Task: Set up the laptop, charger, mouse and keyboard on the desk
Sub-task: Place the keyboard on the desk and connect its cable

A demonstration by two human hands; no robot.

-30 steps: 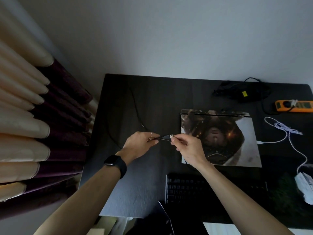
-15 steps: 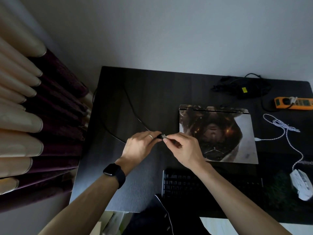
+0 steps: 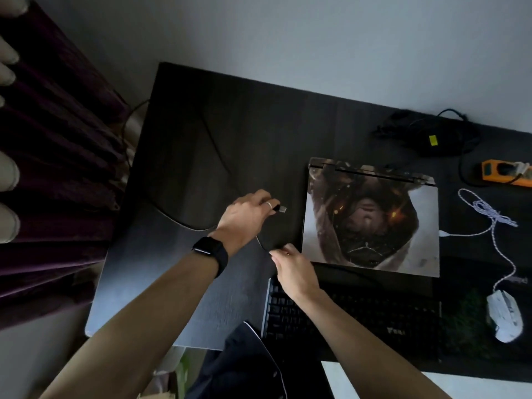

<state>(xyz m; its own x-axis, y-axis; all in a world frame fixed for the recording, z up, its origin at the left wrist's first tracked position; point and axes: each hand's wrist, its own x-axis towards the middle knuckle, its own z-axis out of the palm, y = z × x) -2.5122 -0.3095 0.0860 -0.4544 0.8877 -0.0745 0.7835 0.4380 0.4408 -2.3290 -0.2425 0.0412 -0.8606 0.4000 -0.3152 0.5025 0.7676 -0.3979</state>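
Black wood made the tabletop, and all four things were on it. The laptop lay shut in the middle, with the keyboard in front, the white mouse at the right and the charger bundled at the back. I think the plugging in was still left to do. The left hand pinched a silver plug just beside the laptop. The right hand, apart from it, pinched the thin cable. The cable ran off the left edge, so its far end was hidden.
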